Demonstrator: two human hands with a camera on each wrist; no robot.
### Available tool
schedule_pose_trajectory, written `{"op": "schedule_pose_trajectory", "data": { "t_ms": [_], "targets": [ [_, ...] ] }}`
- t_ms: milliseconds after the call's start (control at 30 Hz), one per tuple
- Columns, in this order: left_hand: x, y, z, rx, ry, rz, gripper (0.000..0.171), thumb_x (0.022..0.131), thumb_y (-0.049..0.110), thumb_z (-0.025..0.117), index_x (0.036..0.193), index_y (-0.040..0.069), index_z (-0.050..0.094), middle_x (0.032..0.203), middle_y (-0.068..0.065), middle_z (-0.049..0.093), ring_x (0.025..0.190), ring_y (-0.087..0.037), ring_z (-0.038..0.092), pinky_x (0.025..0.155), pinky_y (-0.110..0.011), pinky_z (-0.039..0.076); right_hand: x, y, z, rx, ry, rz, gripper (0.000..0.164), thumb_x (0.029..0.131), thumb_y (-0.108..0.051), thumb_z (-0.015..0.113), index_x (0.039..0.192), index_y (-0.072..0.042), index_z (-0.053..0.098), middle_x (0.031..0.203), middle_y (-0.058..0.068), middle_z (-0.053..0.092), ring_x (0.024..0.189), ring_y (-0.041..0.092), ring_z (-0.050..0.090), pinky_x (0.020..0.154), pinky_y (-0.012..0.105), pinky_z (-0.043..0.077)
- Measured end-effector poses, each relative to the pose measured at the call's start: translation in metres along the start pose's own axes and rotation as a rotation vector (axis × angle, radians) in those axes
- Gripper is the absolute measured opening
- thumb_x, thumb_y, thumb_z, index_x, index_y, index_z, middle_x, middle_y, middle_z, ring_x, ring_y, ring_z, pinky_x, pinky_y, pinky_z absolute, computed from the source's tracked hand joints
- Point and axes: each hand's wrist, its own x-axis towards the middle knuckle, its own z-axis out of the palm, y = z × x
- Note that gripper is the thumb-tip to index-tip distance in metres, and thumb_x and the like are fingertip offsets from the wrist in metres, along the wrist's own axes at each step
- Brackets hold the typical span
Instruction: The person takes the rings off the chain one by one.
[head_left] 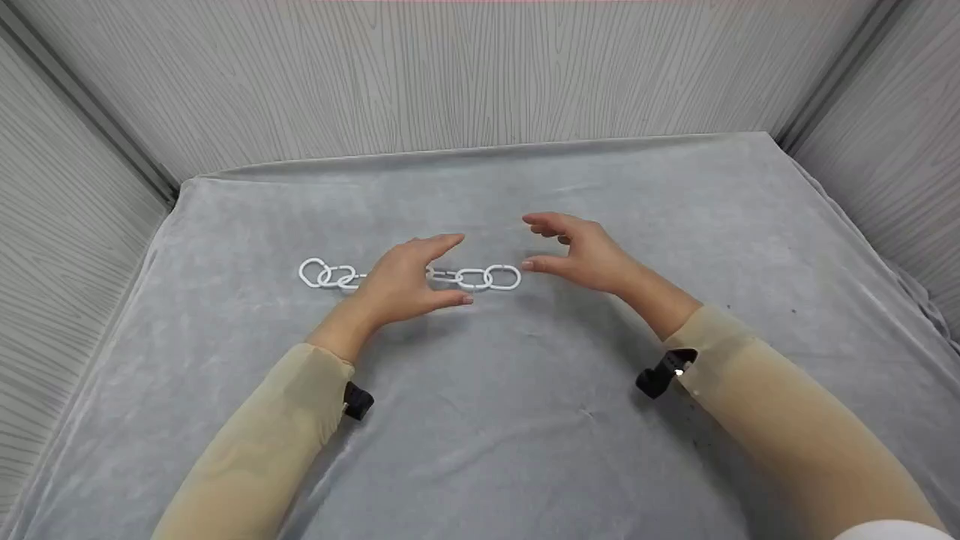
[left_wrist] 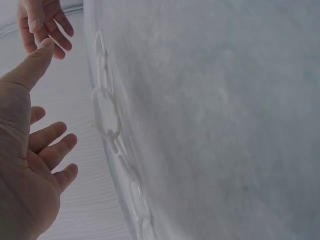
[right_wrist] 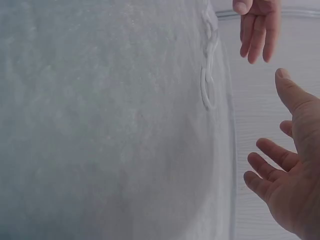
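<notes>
A chain of white plastic links [head_left: 472, 279] lies stretched from left to right on a grey cloth. My left hand [head_left: 405, 281] hovers above its middle and hides several links in the head view. In the left wrist view the chain [left_wrist: 106, 112] lies apart from that hand [left_wrist: 30, 165], whose thumb and fingers are spread and hold nothing. Just beyond the chain's right end is my right hand [head_left: 589, 251], thumb and fingers parted with nothing between them. The right wrist view shows the chain's end link [right_wrist: 206, 90] clear of the right hand [right_wrist: 295, 165].
The grey cloth [head_left: 525, 420] covers the table and has slight wrinkles. Pale wood-grain panels [head_left: 480, 75] stand behind it and at both sides. A small black camera [head_left: 358, 401] sits at the left wrist, another black camera [head_left: 664, 373] at the right. A white rounded thing [head_left: 889, 531] shows at the bottom right.
</notes>
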Motion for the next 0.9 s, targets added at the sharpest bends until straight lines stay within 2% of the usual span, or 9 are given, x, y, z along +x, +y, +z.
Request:
{"op": "schedule_pose_trajectory", "data": {
  "t_ms": [100,333,500,767,900],
  "targets": [
    [0.004,-0.003,0.002,-0.083,0.000,-0.026,0.088,0.084,0.047,0.090,0.157,0.015,0.053,0.155,-0.003,0.057,0.141,-0.025,0.055,0.118,-0.044,0.040,0.004,0.002,0.004,0.086,0.001,0.036,0.066,0.094,-0.033,0.084,0.152,-0.014,0.058,0.146,0.013,0.063,0.135,0.028,0.058,0.115,0.049,0.043],
    [0.011,-0.007,0.004,-0.272,-0.005,-0.065,0.077,0.083,0.034,0.094,0.149,0.009,0.062,0.147,-0.006,0.064,0.135,-0.025,0.060,0.115,-0.045,0.043,0.014,0.006,0.013,0.190,-0.025,0.055,0.058,0.095,-0.022,0.084,0.144,-0.002,0.062,0.132,0.020,0.068,0.126,0.034,0.062,0.110,0.049,0.047],
    [0.015,-0.013,0.008,-0.318,-0.019,-0.071,0.069,0.082,0.027,0.095,0.142,0.008,0.068,0.141,-0.005,0.068,0.131,-0.026,0.063,0.113,-0.045,0.045,0.018,0.010,0.019,0.209,-0.038,0.067,0.052,0.095,-0.019,0.083,0.140,-0.001,0.065,0.126,0.019,0.071,0.118,0.030,0.065,0.106,0.046,0.049],
    [0.015,-0.024,0.016,-0.360,-0.038,-0.085,0.059,0.081,0.021,0.095,0.134,0.007,0.074,0.132,-0.008,0.074,0.124,-0.023,0.068,0.109,-0.040,0.048,0.023,0.021,0.031,0.254,-0.044,0.097,0.042,0.095,-0.012,0.083,0.132,0.001,0.070,0.116,0.016,0.074,0.102,0.019,0.065,0.087,0.027,0.049],
    [0.014,-0.024,0.017,-0.374,-0.047,-0.088,0.055,0.081,0.017,0.095,0.131,0.006,0.076,0.127,-0.009,0.075,0.119,-0.023,0.070,0.106,-0.039,0.051,0.022,0.023,0.033,0.261,-0.039,0.102,0.038,0.094,-0.010,0.082,0.129,0.001,0.072,0.115,0.015,0.074,0.101,0.016,0.064,0.085,0.023,0.048]
  ]
}}
